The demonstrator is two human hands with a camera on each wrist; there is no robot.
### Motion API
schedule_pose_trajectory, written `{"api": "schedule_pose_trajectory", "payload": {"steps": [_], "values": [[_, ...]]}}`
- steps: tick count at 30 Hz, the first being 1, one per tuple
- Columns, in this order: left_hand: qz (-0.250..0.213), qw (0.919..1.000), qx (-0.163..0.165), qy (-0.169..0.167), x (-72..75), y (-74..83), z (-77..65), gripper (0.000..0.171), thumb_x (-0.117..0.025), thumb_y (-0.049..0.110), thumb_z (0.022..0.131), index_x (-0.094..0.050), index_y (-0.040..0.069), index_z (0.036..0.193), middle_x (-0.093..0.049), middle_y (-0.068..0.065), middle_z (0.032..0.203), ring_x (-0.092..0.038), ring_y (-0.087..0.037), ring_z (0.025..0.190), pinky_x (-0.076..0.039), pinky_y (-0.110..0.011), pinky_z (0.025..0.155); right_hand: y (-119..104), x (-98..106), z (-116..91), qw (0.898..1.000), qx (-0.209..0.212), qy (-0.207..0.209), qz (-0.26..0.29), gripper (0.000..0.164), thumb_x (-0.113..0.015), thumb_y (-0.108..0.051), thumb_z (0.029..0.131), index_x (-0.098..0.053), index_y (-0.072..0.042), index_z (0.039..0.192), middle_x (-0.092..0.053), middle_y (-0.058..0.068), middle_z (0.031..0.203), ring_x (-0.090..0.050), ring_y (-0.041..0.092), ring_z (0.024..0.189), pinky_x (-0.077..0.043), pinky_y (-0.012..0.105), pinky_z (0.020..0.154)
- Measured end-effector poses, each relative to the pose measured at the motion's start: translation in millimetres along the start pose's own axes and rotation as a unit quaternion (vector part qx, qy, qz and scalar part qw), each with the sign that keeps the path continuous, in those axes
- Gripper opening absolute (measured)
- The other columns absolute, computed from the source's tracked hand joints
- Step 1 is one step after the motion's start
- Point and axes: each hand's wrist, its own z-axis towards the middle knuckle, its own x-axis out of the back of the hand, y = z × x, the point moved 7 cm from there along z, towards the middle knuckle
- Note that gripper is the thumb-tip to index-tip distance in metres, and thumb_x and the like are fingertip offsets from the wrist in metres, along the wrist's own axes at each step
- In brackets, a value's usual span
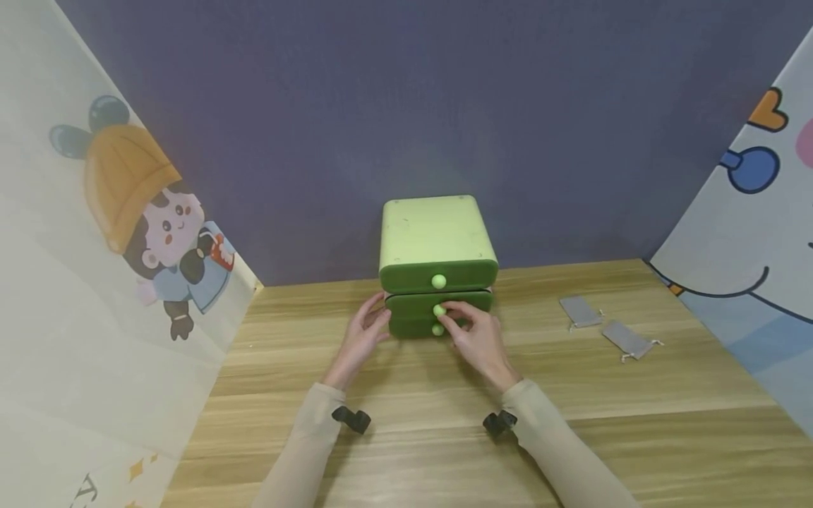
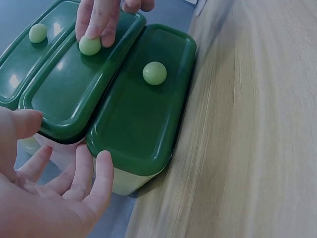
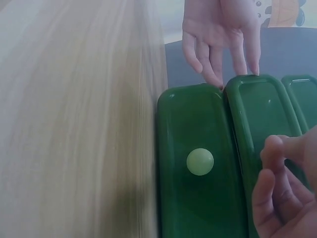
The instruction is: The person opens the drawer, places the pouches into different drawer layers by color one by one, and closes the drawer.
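Observation:
A small drawer cabinet (image 1: 435, 229) with a pale green top and dark green drawer fronts stands against the back wall. Its middle drawer (image 2: 57, 101) juts out a little, baring part of its pale side. With thumb and fingers my right hand (image 1: 480, 342) pinches the round light green knob (image 2: 89, 46) of that drawer. At the cabinet's left side is my left hand (image 1: 358, 342), its fingers spread and loosely bent against or close to the drawers' edges. Below, the bottom drawer (image 2: 141, 119) shows its own knob (image 3: 200, 162). The top drawer knob (image 1: 438, 281) is untouched.
Two small grey drawstring pouches (image 1: 580, 311) (image 1: 627, 339) lie on the wood-grain table (image 1: 419, 451) to the right. A dark blue wall (image 1: 406, 99) rises behind the cabinet. Panels with cartoon prints (image 1: 168, 233) flank the table on both sides.

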Motion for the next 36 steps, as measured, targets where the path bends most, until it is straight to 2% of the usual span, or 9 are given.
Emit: {"api": "schedule_pose_trajectory", "payload": {"steps": [6, 13, 18, 20, 24, 26, 28, 30, 36], "values": [[0.008, 0.9999, -0.002, 0.011, 0.8, -2.0, 2.2, 0.059, -0.061, 0.026, 0.110, -0.039, 0.017, 0.164, -0.049, -0.024, 0.161, -0.053, -0.041, 0.145, -0.056, -0.055, 0.112, 3.0, -1.3, 1.0, 1.000, -0.016, -0.001, 0.011, 0.025, -0.080, -0.022, 0.098, -0.079, -0.015, 0.122, -0.082, 0.009, 0.100, -0.070, 0.036, 0.056, -0.047, 0.026, 0.039], [0.014, 0.9996, 0.000, 0.026, 0.8, 1.4, 2.4, 0.059, -0.064, 0.026, 0.108, -0.043, 0.014, 0.162, -0.051, -0.024, 0.159, -0.057, -0.040, 0.140, -0.058, -0.052, 0.109, 7.1, -3.7, 1.8, 1.000, -0.022, 0.003, 0.021, 0.026, -0.080, -0.022, 0.098, -0.076, -0.011, 0.120, -0.082, 0.014, 0.103, -0.070, 0.039, 0.057, -0.048, 0.025, 0.039], [0.014, 0.9995, -0.002, 0.029, 1.5, 3.0, 3.2, 0.058, -0.064, 0.025, 0.108, -0.044, 0.012, 0.161, -0.053, -0.025, 0.157, -0.059, -0.041, 0.138, -0.057, -0.055, 0.109, 12.4, -4.5, -0.6, 1.000, -0.019, 0.010, -0.006, 0.013, -0.080, -0.021, 0.097, -0.074, -0.011, 0.102, -0.081, 0.007, 0.091, -0.064, 0.022, 0.052, -0.049, 0.024, 0.044], [0.013, 0.9994, -0.003, 0.030, 1.0, 3.2, 4.4, 0.057, -0.064, 0.024, 0.108, -0.045, 0.011, 0.160, -0.054, -0.026, 0.156, -0.060, -0.041, 0.137, -0.057, -0.056, 0.109, 15.8, -5.5, -2.2, 0.999, -0.017, -0.003, -0.031, 0.011, -0.080, -0.022, 0.096, -0.075, -0.012, 0.099, -0.081, 0.004, 0.087, -0.064, 0.015, 0.056, -0.053, 0.026, 0.052], [0.016, 0.9993, -0.008, 0.034, 0.6, 4.3, 6.3, 0.054, -0.063, 0.023, 0.109, -0.046, 0.010, 0.158, -0.056, -0.025, 0.153, -0.061, -0.041, 0.135, -0.056, -0.058, 0.110, 24.0, -12.4, -6.2, 0.995, -0.014, -0.058, -0.084, 0.018, -0.080, -0.025, 0.097, -0.079, -0.014, 0.111, -0.083, 0.002, 0.093, -0.078, 0.019, 0.080, -0.065, 0.039, 0.079], [0.022, 0.9991, -0.013, 0.035, -0.2, 5.7, 7.1, 0.052, -0.062, 0.023, 0.110, -0.047, 0.008, 0.157, -0.057, -0.026, 0.151, -0.062, -0.042, 0.134, -0.057, -0.059, 0.108, 27.7, -15.6, -8.0, 0.991, -0.010, -0.084, -0.108, 0.025, -0.079, -0.027, 0.097, -0.079, -0.014, 0.118, -0.083, 0.002, 0.098, -0.080, 0.023, 0.094, -0.065, 0.046, 0.092], [0.026, 0.9988, -0.015, 0.038, -0.8, 6.3, 8.2, 0.051, -0.060, 0.024, 0.110, -0.047, 0.008, 0.157, -0.058, -0.027, 0.150, -0.063, -0.041, 0.132, -0.057, -0.059, 0.108, 30.4, -17.8, -8.9, 0.987, -0.006, -0.103, -0.121, 0.028, -0.079, -0.027, 0.098, -0.078, -0.014, 0.123, -0.083, 0.004, 0.103, -0.081, 0.024, 0.096, -0.063, 0.049, 0.098], [0.027, 0.9985, -0.014, 0.044, -0.9, 6.8, 9.0, 0.049, -0.059, 0.024, 0.111, -0.048, 0.007, 0.156, -0.059, -0.026, 0.148, -0.064, -0.041, 0.130, -0.057, -0.060, 0.107, 32.6, -19.2, -9.1, 0.986, -0.006, -0.116, -0.119, 0.030, -0.078, -0.026, 0.099, -0.077, -0.013, 0.125, -0.083, 0.006, 0.107, -0.080, 0.020, 0.090, -0.064, 0.048, 0.096], [0.027, 0.9979, -0.010, 0.058, 0.2, 7.6, 10.0, 0.046, -0.060, 0.021, 0.110, -0.051, 0.006, 0.153, -0.062, -0.027, 0.144, -0.066, -0.038, 0.124, -0.058, -0.060, 0.106, 39.7, -22.0, -8.3, 0.988, -0.040, -0.140, -0.056, 0.030, -0.076, -0.021, 0.100, -0.075, -0.011, 0.129, -0.080, 0.015, 0.117, -0.074, 0.014, 0.064, -0.064, 0.029, 0.065]]}}
